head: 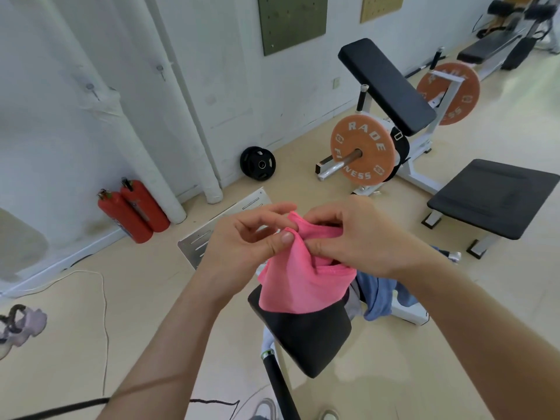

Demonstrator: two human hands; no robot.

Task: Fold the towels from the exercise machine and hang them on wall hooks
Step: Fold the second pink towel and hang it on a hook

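Observation:
A pink towel (pixel 300 283) hangs folded from both my hands above the black padded seat (pixel 306 338) of an exercise machine. My left hand (pixel 242 237) pinches its top edge between thumb and fingers. My right hand (pixel 354 234) grips the same top edge from the right, fingertips touching the left ones. A blue towel (pixel 378 295) is draped over the machine just behind the seat, partly hidden by the pink towel and my right forearm. Two wall hooks (pixel 91 87) (pixel 160 68) stick out of the white wall at the upper left.
Two red fire extinguishers (pixel 133 210) stand against the wall. A black weight plate (pixel 258 163) leans at the baseboard. A bench machine with orange plates (pixel 362 150) and a flat black bench (pixel 494 197) stand to the right. A cable (pixel 104 313) and shoes (pixel 18 325) lie on the floor at left.

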